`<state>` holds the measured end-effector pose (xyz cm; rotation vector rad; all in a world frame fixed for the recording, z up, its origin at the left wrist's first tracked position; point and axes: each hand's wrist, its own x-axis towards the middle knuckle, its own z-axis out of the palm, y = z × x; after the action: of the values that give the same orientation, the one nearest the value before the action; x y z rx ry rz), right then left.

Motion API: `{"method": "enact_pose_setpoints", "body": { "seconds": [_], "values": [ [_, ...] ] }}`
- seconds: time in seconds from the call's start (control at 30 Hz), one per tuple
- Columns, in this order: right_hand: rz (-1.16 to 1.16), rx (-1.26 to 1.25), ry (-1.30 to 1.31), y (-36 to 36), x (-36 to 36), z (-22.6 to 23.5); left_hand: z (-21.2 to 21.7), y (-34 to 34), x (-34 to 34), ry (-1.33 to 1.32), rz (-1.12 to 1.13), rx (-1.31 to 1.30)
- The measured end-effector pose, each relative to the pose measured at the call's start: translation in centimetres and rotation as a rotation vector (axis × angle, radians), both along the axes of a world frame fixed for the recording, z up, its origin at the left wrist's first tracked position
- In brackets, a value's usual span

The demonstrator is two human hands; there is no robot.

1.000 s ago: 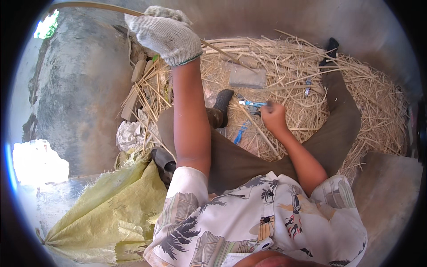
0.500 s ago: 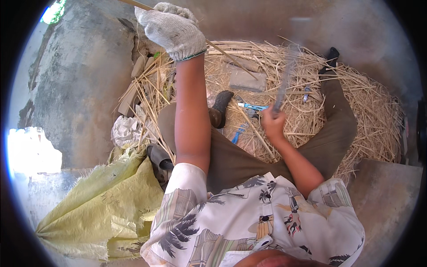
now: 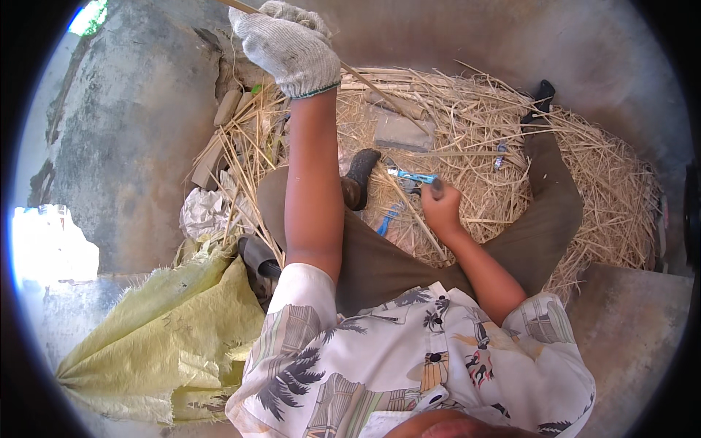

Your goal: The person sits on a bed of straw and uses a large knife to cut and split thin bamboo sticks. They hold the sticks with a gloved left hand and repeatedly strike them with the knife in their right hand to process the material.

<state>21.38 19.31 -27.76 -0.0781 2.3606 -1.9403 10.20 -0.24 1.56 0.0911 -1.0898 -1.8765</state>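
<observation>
Bamboo strip (image 3: 365,80), one long thin piece, runs through our gloved left hand (image 3: 288,44), raised high with its fingers curled tight around it. Our bare right hand (image 3: 440,208) sits low over the straw pile (image 3: 584,190), fingers closed on one dark tool handle (image 3: 437,188). One blue-handled tool (image 3: 412,177) lies just beside it; one yellow sack (image 3: 168,321) lies at our left.

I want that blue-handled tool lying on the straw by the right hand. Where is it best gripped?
Take the blue-handled tool by its blue handle, coming from above. It lies flat on the straw with the handle's top exposed, just left of the right hand. Its working end cannot be made out.
</observation>
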Motion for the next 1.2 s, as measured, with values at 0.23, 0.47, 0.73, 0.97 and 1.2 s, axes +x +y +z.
{"method": "enact_pose_setpoints", "body": {
  "seconds": [0.23, 0.47, 0.73, 0.97, 1.2],
  "values": [
    [-0.203, -0.075, -0.502, 2.5, -4.3, -4.2, 0.3, 0.1, 0.7, 0.010, 0.028, -0.112],
    [-0.054, -0.419, -0.287, 2.7, -4.2, 3.9, 2.1, -0.8, 2.7, 0.190, -0.973, -0.203],
    [0.296, -0.423, -0.273, 2.2, -2.5, 6.8, 4.2, 1.7, 3.5, 0.219, -1.535, -0.032],
    [0.161, -0.438, -0.131, 1.8, -2.2, 9.7, 2.5, 6.4, 4.6, -0.416, -0.012, -0.667],
    [-0.155, -0.642, 0.254, 3.9, -4.3, 19.6, -4.4, 9.6, 16.0, -0.433, -0.445, -1.694]
  ]
}}
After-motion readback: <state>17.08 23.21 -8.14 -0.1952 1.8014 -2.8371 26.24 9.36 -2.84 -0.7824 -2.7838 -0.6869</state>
